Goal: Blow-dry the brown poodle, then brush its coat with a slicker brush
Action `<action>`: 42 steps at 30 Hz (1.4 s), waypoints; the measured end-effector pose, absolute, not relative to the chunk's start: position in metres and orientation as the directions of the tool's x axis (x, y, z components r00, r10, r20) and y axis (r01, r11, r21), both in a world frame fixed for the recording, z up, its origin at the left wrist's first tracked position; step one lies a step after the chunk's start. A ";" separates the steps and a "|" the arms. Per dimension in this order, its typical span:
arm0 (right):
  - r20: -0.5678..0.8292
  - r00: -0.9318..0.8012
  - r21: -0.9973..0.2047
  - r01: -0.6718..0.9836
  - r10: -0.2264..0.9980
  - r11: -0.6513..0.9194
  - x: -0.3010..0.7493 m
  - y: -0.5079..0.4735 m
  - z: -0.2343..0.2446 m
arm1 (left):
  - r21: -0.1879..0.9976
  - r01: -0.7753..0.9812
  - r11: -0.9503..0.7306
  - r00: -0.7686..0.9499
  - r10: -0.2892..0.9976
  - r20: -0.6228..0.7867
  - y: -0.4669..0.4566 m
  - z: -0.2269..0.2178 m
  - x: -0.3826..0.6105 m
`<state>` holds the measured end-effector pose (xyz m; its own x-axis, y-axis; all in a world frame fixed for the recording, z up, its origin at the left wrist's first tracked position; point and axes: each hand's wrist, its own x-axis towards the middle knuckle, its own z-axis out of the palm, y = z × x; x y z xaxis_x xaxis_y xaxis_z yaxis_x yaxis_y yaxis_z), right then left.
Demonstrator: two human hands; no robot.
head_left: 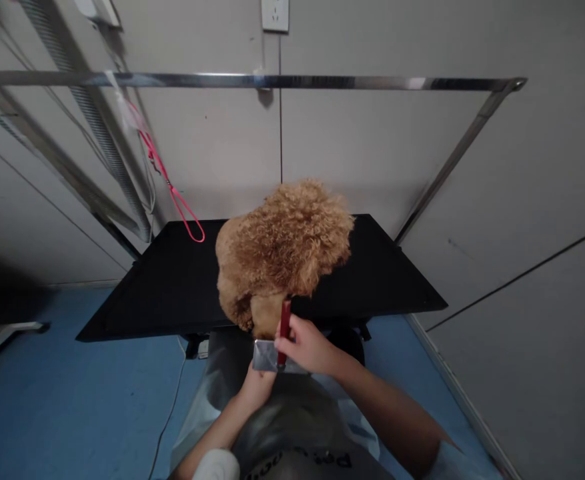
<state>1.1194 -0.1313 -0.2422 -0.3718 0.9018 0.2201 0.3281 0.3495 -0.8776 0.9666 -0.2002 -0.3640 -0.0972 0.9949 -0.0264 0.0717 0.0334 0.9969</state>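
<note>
The fingers of the right hand are curled tight around the red handle of a brush, whose flat grey head lies just below the knuckles. The handle stands nearly upright, its upper end against the curly fur of the dog. The left hand sits right under the brush head, touching its lower side; its fingers are hidden behind the head, so I cannot tell whether they are spread or closed.

The brush is at the near edge of the desk, about the middle of that edge, touching the part of the dog that hangs down over it. The dog, a fluffy tan one, stands on the black desk top from the middle toward the near edge, closer to the near edge than to the far one.

A pink leash hangs from the metal bar that runs above the desk, and its loop dangles over the far left corner, well apart from the dog. Both forearms come up from the bottom of the view over a grey apron with lettering on it. A thin cable trails across the blue floor under the left part of the desk, and a wall socket sits high on the grey wall behind
</note>
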 end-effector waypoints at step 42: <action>0.313 -0.178 -0.949 -0.103 0.933 0.299 1.087 -0.133 -0.295 | 0.492 -0.648 0.582 0.477 0.813 -0.334 -0.268 -0.414 0.893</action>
